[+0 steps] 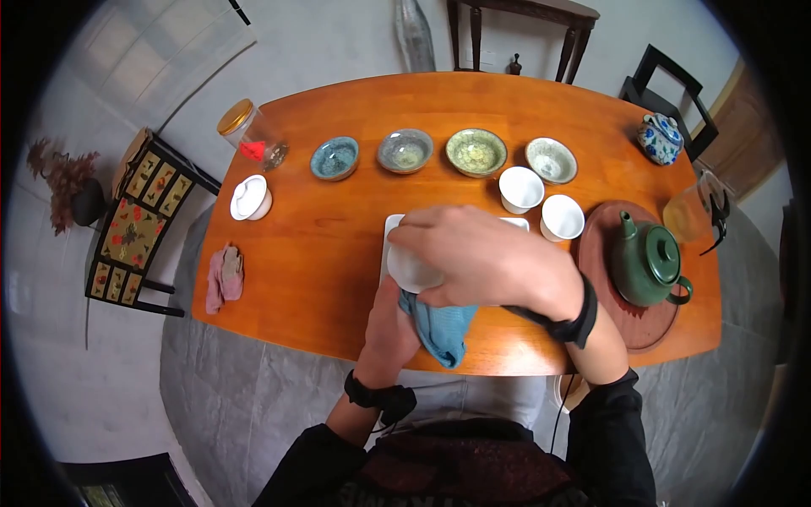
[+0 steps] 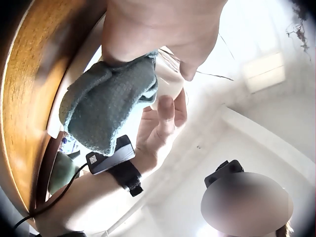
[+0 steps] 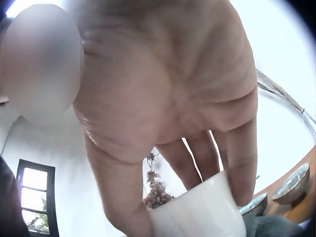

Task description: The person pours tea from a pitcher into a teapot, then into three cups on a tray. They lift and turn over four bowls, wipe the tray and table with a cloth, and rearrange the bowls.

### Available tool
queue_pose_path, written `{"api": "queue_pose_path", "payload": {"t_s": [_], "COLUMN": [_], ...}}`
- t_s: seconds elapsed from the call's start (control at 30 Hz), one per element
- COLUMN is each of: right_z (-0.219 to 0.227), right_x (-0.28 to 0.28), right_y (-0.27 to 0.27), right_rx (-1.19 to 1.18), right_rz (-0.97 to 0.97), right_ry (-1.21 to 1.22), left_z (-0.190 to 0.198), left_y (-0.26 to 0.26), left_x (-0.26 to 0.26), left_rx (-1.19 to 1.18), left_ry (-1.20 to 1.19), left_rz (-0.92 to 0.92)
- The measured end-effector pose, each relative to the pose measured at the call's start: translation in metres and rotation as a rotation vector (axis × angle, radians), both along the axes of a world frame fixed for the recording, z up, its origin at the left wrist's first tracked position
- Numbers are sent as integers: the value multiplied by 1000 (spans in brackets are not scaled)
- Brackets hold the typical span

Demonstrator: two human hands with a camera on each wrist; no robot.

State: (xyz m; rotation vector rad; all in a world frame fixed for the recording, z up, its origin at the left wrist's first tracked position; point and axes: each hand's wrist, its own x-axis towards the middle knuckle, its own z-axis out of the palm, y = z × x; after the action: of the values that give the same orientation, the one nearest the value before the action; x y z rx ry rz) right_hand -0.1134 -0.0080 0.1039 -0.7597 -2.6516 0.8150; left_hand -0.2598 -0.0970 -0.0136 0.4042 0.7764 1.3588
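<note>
My right hand (image 1: 481, 253) grips a small white cup (image 1: 411, 269) from above, just over a white rectangular tray (image 1: 390, 230) at the table's near middle. In the right wrist view its fingers (image 3: 237, 148) and thumb curl round the cup (image 3: 197, 212). Below the cup, my left hand (image 1: 384, 334) holds a bunched blue-green cloth (image 1: 443, 329) against it. The left wrist view shows the cloth (image 2: 108, 108) hanging from my left hand (image 2: 163, 29) against the cup (image 2: 170, 81). The cup's inside is hidden.
Several glazed bowls (image 1: 405, 150) line the back of the wooden table (image 1: 321, 253). Two white cups (image 1: 520, 188) stand right of the tray. A green teapot (image 1: 646, 262) sits on a round wooden tray at right. A lidded white cup (image 1: 251, 197), a glass jar (image 1: 249, 133) and a pink cloth (image 1: 224, 275) lie left.
</note>
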Motion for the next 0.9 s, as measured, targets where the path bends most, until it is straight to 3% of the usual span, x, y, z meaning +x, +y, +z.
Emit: {"api": "queue_pose_path", "payload": {"t_s": [0.17, 0.23, 0.3, 0.4, 0.53, 0.6, 0.67, 0.7, 0.8, 0.9], "right_z": [-2, -4, -8, -3, 6, 13, 28, 28, 7, -22], "right_x": [-3, 1, 5, 7, 10, 16, 25, 29, 37, 36], "right_y": [-10, -14, -18, -20, -19, -12, -1, 7, 36, 56], "right_rx": [117, 154, 370, 333, 342, 370, 362, 291, 276, 282], "right_rz": [33, 30, 14, 35, 74, 22, -112, -177, -276, -289], "right_ry": [-51, -69, 82, 98, 69, 114, 150, 152, 102, 58], "left_z": [-20, -23, -22, -16, -6, -10, -27, -12, 14, 2], "left_y": [0, 0, -2, -3, 0, -2, -6, -3, 3, 2], "left_x": [-11, -13, -11, -5, 0, -5, -19, -12, 1, -7], "left_rx": [256, 282, 308, 279, 219, 176, 170, 70, -94, -9], "left_ry": [7, 66, 126, 240, 96, 61, -246, -188, -148, -252], "left_rz": [-84, -90, -96, -3, 122, 141, -3, 85, 215, 137]}}
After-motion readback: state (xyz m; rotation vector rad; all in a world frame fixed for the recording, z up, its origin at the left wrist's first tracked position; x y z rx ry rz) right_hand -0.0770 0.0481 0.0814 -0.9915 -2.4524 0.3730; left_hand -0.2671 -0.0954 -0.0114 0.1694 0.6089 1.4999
